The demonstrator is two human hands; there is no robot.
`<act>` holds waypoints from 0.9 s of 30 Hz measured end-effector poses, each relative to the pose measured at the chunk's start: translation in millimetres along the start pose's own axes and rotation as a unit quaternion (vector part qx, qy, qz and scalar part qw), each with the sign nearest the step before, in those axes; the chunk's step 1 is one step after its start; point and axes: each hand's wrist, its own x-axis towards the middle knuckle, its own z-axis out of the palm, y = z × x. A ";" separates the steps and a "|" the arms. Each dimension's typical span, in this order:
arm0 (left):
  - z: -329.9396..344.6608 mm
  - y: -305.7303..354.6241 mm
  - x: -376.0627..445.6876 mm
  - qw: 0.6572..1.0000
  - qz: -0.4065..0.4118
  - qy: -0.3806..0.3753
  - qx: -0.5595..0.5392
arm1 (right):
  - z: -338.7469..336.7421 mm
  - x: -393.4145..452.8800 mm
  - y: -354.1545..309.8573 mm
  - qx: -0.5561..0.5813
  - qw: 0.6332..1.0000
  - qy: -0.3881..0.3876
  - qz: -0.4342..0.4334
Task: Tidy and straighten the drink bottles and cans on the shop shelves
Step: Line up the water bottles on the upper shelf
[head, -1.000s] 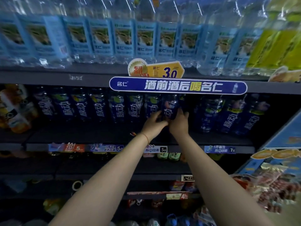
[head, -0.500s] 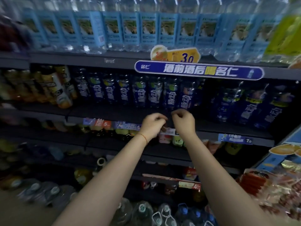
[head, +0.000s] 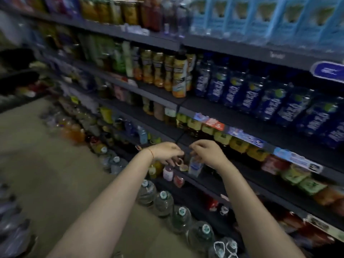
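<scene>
Plainly both hands hang mid-frame with loosely curled fingers, holding nothing: left hand (head: 164, 151), right hand (head: 208, 152). Just below between them stands a small clear bottle (head: 194, 166), upright on the low shelf (head: 247, 176), slightly nearer the right hand.

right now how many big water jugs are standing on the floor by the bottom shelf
5 clearly: a diagonal row along the shelf base, at and. Blurred ones further left and any below the frame may be missed.

Dark-labelled bottles (head: 275, 101) right of juice bottles (head: 158, 71), water jugs (head: 163, 203) on floor (head: 55, 174) below
</scene>
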 end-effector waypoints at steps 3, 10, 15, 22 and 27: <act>-60.1 -68.1 -6.9 0.995 -0.012 0.050 -0.082 | 76.6 32.7 -34.8 0.039 0.999 0.005 0.011; -177.4 -228.5 15.4 0.953 -0.059 0.194 -0.224 | 263.9 104.2 -74.2 0.098 0.988 -0.045 0.115; -220.7 -288.0 48.4 0.946 -0.094 0.140 -0.277 | 335.2 161.3 -71.5 0.113 0.971 -0.047 0.205; -274.5 -342.5 137.2 0.921 -0.121 0.147 -0.338 | 394.4 289.5 -33.6 0.141 0.944 0.009 0.299; -303.0 -377.3 222.7 0.930 -0.163 0.135 -0.299 | 427.6 398.5 8.3 0.123 0.923 0.067 0.358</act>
